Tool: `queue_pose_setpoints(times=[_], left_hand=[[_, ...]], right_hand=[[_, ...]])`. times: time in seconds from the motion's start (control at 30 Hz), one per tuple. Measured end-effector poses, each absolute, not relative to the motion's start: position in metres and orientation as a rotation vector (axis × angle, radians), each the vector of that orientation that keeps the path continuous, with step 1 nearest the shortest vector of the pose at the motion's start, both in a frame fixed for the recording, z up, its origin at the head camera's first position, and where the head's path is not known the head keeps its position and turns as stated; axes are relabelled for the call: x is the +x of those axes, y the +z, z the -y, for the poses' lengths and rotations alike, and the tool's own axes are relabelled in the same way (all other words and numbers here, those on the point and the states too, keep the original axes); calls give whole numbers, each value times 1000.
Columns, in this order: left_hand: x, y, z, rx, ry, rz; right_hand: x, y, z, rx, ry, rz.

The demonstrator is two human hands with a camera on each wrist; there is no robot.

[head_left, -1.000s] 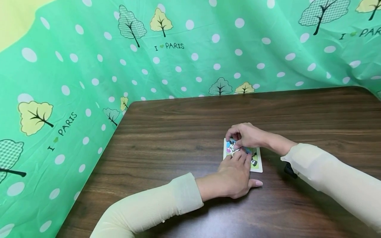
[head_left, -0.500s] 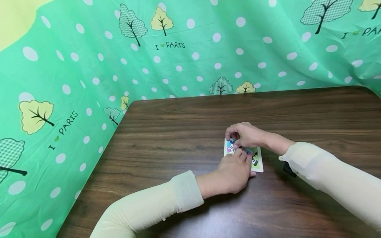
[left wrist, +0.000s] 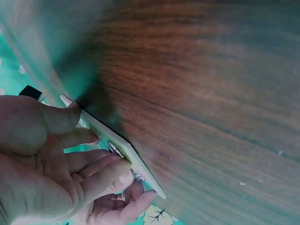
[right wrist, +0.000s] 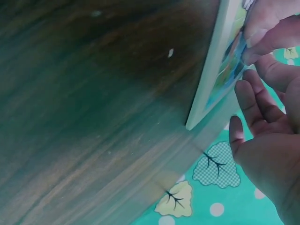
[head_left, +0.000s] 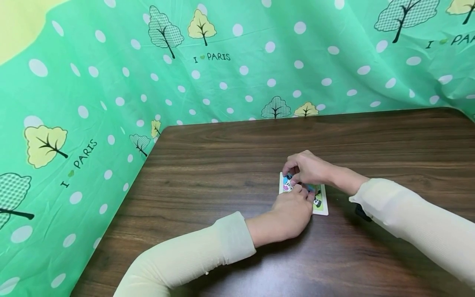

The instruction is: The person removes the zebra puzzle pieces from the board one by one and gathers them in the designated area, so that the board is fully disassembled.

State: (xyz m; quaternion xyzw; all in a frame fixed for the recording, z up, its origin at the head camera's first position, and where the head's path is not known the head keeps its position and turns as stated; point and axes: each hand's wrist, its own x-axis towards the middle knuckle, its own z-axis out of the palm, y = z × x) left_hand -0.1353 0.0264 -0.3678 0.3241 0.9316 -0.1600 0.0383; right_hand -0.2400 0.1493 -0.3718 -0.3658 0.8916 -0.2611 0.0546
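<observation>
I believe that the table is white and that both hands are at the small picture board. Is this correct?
Not fully: the table is dark brown, not white, as the head view shows. The left hand and right hand are indeed at the small picture board.

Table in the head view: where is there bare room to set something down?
Free: table between left sleeve and cloth, and beyond right hand. Crowded: the picture board, with left hand there too.
</observation>
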Motion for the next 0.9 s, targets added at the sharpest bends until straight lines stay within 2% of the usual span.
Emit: queue_pose_setpoints(times=[0.17, 0.43, 0.9], left_hand=[[-135, -367, -27, 988, -484, -2861], [-136, -367, -27, 979, -495, -2843], [-137, -368, -27, 1021, -527, -2839]], right_hand=[[-240, -372, -150, -1117, -763, -2719], [-237, -369, -147, -945, -802, -2700], [-234, -372, -148, -979, -818, -2714]])
